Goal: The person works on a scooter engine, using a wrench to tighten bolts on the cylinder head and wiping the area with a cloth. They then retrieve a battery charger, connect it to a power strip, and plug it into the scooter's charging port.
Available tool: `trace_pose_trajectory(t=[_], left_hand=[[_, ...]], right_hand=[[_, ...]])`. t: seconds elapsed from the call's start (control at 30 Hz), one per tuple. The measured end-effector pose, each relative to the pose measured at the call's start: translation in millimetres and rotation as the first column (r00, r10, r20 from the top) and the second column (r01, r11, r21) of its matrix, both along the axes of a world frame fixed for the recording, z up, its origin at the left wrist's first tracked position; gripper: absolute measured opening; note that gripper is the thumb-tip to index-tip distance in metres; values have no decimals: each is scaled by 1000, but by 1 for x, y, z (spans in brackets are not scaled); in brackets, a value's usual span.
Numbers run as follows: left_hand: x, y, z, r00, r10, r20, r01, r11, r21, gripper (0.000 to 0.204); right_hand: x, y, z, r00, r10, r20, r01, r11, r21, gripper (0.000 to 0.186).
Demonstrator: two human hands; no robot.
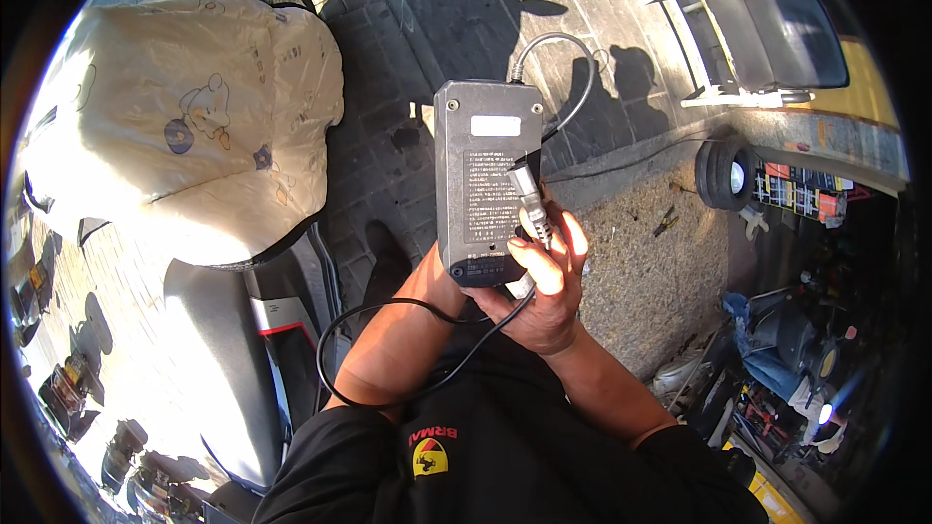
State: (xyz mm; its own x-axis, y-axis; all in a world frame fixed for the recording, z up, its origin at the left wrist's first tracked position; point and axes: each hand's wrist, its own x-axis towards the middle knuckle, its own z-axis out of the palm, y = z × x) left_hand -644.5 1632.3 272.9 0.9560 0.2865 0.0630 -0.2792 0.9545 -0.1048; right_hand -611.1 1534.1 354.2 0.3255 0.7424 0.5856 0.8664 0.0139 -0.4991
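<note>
The right hand [549, 286] is closed around the lower end of a dark grey battery charger [485, 184], a flat rectangular box held upright in front of the chest with its labelled face toward the camera. The thumb and a finger of that hand also pinch a grey power plug [529, 196] against the charger's right edge, just above the palm. The left hand [442, 277] is mostly hidden behind the box; it seems to grip the lower left corner from behind, but how its fingers lie cannot be told.

A black cable [374, 309] runs from under the right hand, loops down and left across the left forearm, and returns toward the wrist. A second grey cable [568, 49] leaves the top of the charger and curves right, above the right hand.

Left of the left hand stands a scooter with a cloth-covered seat [189, 116]. Far to the right of the right hand sit a small black wheel [723, 173] and, beyond it, a folding chair [767, 34] on the pavement.
</note>
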Motion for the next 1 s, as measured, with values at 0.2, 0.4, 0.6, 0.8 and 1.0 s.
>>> trace_pose_trajectory(t=[0.2,0.4,0.6,0.8,1.0], left_hand=[[-22,13,-26,984,42,-176,-54,997,-63,42],[-109,21,-98,867,151,-476,-226,968,-106,64],[-220,30,-186,363,150,-920,-434,901,-24,43],[-307,119,-284,127,375,-918,-541,802,253,34],[-334,215,-352,-134,344,-929,-603,716,352,24]], right_hand=[[10,3,-22,976,84,-201,-110,987,-119,63],[-12,-1,-93,864,39,-502,-275,872,-406,38],[-18,-22,-179,585,-414,-698,-229,741,-631,31],[27,-40,-253,667,-685,-293,116,484,-867,23],[74,-28,-341,853,-519,-47,176,372,-911,31]])
